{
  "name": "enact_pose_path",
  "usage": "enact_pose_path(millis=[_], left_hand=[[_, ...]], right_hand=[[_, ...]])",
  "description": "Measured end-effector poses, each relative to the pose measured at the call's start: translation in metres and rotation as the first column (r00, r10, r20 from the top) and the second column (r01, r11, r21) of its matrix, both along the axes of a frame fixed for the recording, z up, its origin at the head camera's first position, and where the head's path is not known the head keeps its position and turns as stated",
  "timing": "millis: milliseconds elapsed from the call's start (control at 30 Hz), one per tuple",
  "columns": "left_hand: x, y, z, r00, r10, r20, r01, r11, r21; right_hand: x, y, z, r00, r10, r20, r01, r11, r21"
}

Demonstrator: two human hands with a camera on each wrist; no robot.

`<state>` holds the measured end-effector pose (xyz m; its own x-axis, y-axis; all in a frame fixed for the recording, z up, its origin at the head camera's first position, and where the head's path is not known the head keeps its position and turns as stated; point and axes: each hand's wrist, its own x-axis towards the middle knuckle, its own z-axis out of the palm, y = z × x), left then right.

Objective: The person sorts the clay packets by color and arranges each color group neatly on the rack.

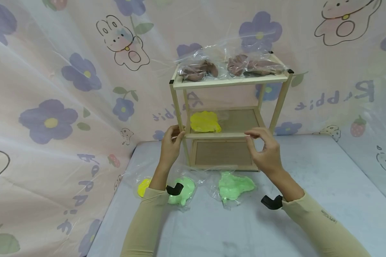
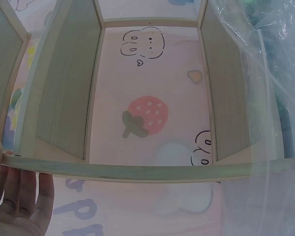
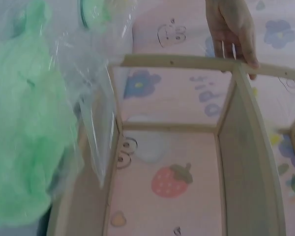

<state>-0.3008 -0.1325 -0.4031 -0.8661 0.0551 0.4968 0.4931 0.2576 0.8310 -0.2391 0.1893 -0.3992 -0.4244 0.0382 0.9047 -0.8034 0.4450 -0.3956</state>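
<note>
A small wooden shelf rack (image 1: 231, 85) with three levels stands on the table. My left hand (image 1: 171, 147) holds its front left post at the middle level; in the left wrist view the thumb and fingers (image 2: 25, 189) lie on opposite sides of the post (image 2: 152, 172). My right hand (image 1: 267, 151) pinches the middle level's front rail towards the right, thumb below and fingers above. On that middle level, beside the left hand, lies a flat yellow lump (image 1: 206, 121) of soft, clay-like material. The right wrist view shows the left hand (image 3: 233, 29) on the post; the right hand is almost out of it.
Brown lumps (image 1: 197, 70) in clear bags lie on the top level. In front of the rack, on the table (image 1: 218, 232), are two bagged green lumps (image 1: 236, 186) and a bagged yellow one (image 1: 143, 187). A patterned curtain (image 1: 58, 171) hangs behind and at the sides.
</note>
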Motion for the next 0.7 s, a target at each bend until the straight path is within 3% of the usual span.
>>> enact_pose_path(millis=[267,467,700], left_hand=[[0.001,0.000,-0.001,1.000,-0.006,-0.002,0.006,1.000,0.000],[0.000,0.000,0.000,1.000,-0.007,0.001,0.007,1.000,0.003],[0.001,0.000,-0.001,1.000,-0.001,0.008,0.001,1.000,-0.005]], right_hand=[[0.017,0.017,0.027,0.991,-0.102,-0.087,0.089,0.985,-0.146],[0.009,0.035,0.023,0.994,-0.093,-0.052,0.079,0.969,-0.234],[0.011,0.040,0.031,0.996,-0.084,-0.018,0.078,0.971,-0.226]])
